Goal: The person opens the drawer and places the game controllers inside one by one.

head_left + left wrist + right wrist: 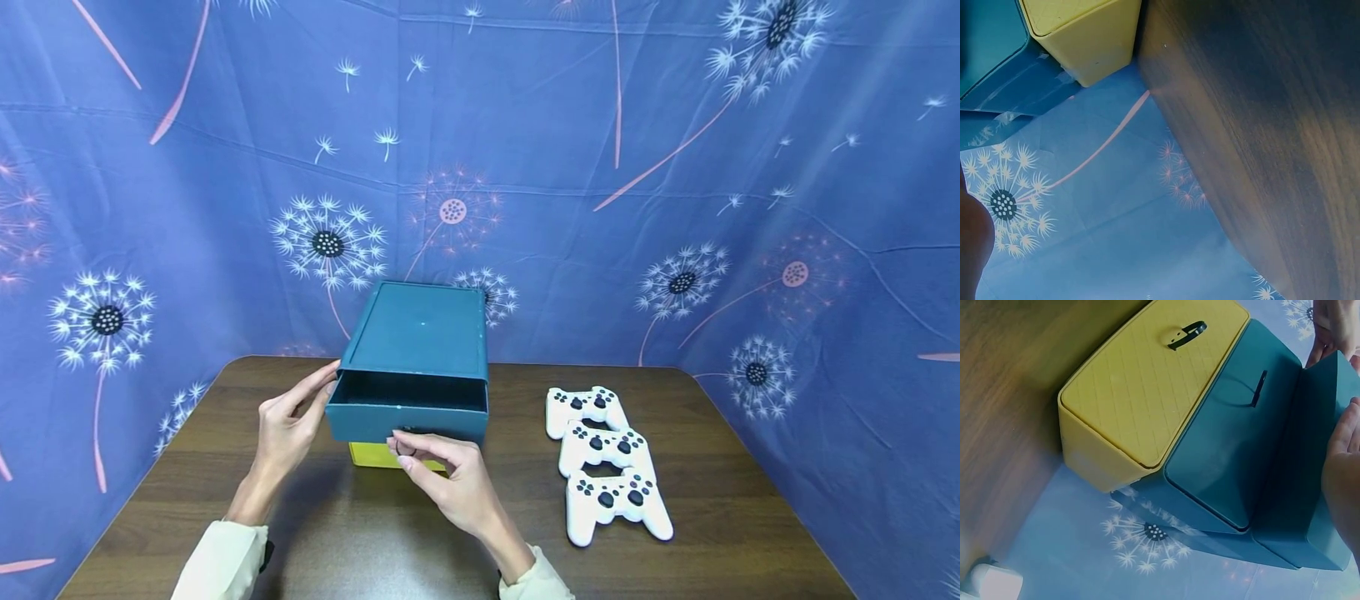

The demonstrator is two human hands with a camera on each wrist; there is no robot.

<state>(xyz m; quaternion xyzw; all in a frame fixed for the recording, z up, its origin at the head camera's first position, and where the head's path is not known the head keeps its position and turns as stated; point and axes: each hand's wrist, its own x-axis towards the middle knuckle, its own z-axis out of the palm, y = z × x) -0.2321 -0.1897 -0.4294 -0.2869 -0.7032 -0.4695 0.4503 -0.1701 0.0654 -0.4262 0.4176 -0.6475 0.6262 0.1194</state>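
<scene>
Boxy teal plastic drawer point(408, 418) is pulled partly open.
Its dark interior is exposed, above a yellow, diamond-textured drawer point(1147, 394).

The person wears long, pale cream sleeves with a faint greenish tint. The left sleeve point(225, 558) shows over the near left part of the desk point(375, 554); the right sleeve point(536, 581) shows over its near part, slightly right of the middle. Both end at the wrist in soft, lightly creased cloth. A small black piece pokes out beside each cuff, too little visible to identify. The left hand point(285, 432) and right hand point(453, 483) are bare, with slender fingers.
</scene>
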